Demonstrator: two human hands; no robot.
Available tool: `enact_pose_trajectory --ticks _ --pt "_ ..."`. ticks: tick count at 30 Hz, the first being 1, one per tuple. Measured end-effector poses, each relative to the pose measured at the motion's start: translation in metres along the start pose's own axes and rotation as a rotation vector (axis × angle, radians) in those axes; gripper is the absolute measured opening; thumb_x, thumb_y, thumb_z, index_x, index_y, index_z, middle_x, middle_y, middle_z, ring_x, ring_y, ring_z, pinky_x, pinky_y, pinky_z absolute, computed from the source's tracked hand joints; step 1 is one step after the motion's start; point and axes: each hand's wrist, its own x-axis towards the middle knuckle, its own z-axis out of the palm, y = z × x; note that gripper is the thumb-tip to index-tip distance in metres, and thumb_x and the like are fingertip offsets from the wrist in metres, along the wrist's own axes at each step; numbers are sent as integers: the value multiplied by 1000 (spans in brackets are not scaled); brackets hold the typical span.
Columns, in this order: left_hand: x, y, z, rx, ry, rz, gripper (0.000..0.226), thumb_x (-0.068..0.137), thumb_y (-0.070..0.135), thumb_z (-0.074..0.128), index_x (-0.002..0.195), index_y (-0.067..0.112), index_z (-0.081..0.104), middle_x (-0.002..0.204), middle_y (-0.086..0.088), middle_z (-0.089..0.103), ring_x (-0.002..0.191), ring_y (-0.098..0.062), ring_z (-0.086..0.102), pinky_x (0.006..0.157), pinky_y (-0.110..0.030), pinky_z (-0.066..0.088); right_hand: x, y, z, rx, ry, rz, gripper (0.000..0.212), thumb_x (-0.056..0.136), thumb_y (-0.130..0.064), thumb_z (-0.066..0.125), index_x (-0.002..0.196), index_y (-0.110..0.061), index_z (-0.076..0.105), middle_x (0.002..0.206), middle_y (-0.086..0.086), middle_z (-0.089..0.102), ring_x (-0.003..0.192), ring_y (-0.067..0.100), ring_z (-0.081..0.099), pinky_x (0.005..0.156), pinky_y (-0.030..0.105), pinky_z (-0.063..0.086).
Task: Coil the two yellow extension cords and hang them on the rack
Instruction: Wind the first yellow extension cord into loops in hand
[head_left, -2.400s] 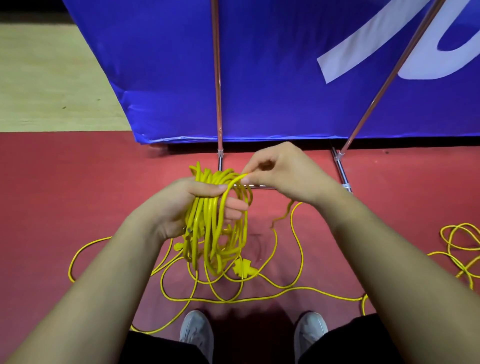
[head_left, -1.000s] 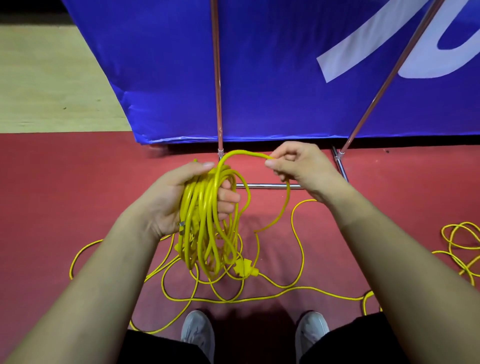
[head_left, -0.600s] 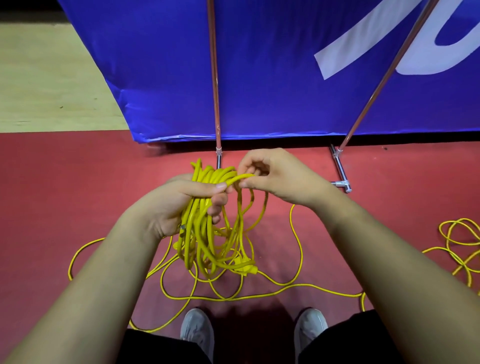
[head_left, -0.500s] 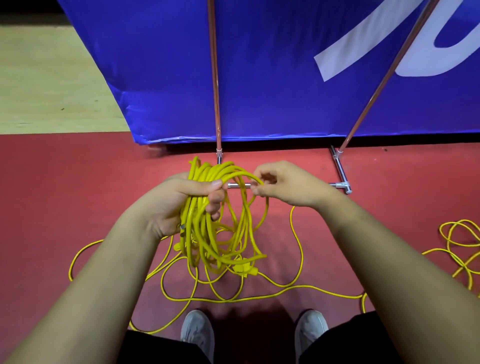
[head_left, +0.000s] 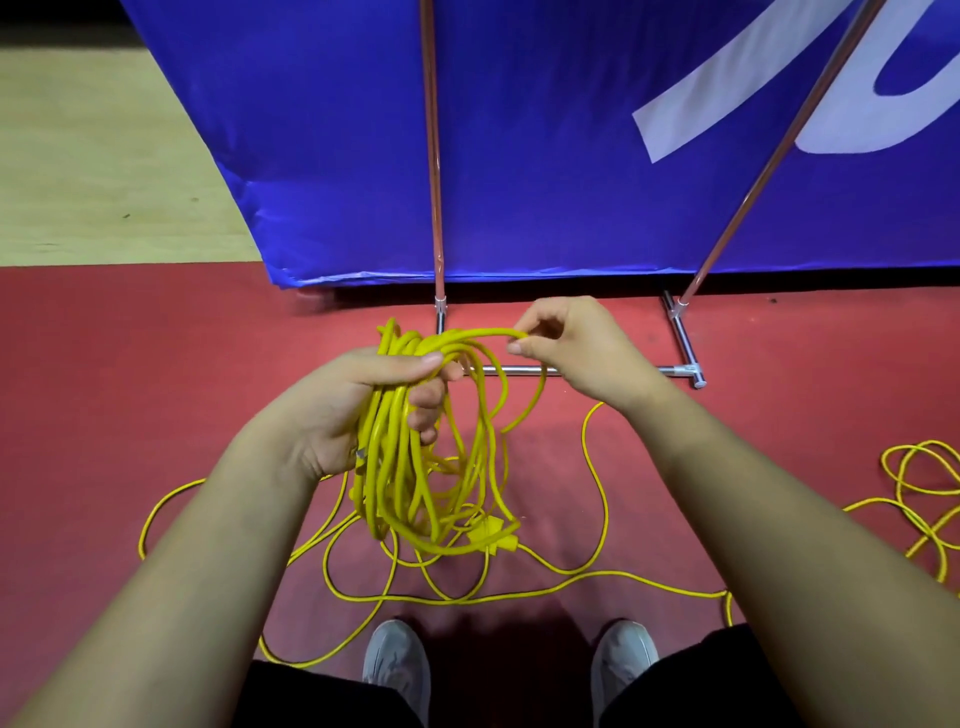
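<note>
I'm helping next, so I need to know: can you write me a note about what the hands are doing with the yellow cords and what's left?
Left grip: holds the yellow coil, with many loops hanging from it.
Right grip: pinches the next strand by the coil's top.
Loose cord trails over the red floor near the shoes. A cord pile lies at far right; I cannot tell whether it is the second cord.
Done: much of one cord is coiled.
Left: coil the loose cord and the pile, then hang both. Nothing hangs on the visible part of the metal frame.
</note>
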Motion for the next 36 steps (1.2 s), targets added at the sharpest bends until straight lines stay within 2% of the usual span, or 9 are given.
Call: enact_pose_trajectory --ticks 5,12,15,19,23,25,27,32,36 --pt "-3 6 4 -105 -87 75 25 72 23 74 86 7 61 55 4 45 44 -10 44 55 -28 48 5 30 2 -79 70 69 11 84 -8 71 78 -15 65 64 -7 56 57 3 47 57 20 39" --pt "-4 14 1 -107 -55 276 33 73 27 75 89 9 53 56 5 46 48 -10 49 61 -27 50 -8 99 21 -207 -211 448 17 89 -13 66 78 -5 56 69 3 57 66 16 49 62 29 37" --pt "-3 17 -4 -128 58 316 35 69 26 78 90 9 55 61 3 52 55 -12 54 64 -28 51 -16 99 31 1 -256 552 21 92 -14 64 74 -13 53 74 3 66 70 13 57 69 30 41" --pt "-1 17 -4 -56 278 326 15 79 15 64 90 6 61 81 -12 72 82 -29 72 73 -38 59 -11 51 27 313 -156 550 21 93 -10 62 74 -10 55 66 9 65 59 17 65 62 27 55" --pt "-1 12 0 218 345 298 26 84 12 58 108 3 64 112 -22 68 105 -32 66 92 -46 52 -15 -12 12 71 -275 311 18 86 -10 70 75 0 60 47 6 52 41 16 48 45 21 39" --pt "-3 7 3 418 340 271 13 86 12 60 90 10 73 106 -16 72 96 -25 70 86 -42 54 -22 -42 9 101 -384 227 19 85 -11 72 76 1 61 45 6 48 40 16 40 45 22 31" --pt "-4 3 8 512 336 241 14 89 10 59 79 10 69 91 -14 74 72 -21 69 65 -35 55 -26 -60 8 225 -444 177 15 85 -7 71 76 0 61 46 4 47 42 17 36 46 24 28" --pt "-3 7 13 307 330 218 13 91 7 54 83 -1 60 67 -15 66 51 -23 61 50 -30 54 -19 -50 2 400 -371 124 4 87 -1 66 85 -1 63 53 -4 58 49 11 48 53 22 39" --pt "0 8 14 192 387 259 15 92 7 50 84 -3 56 65 -16 64 47 -21 57 45 -28 50 -18 -3 -3 215 -530 233 10 89 -15 68 91 -5 64 77 5 69 79 16 61 82 35 48"
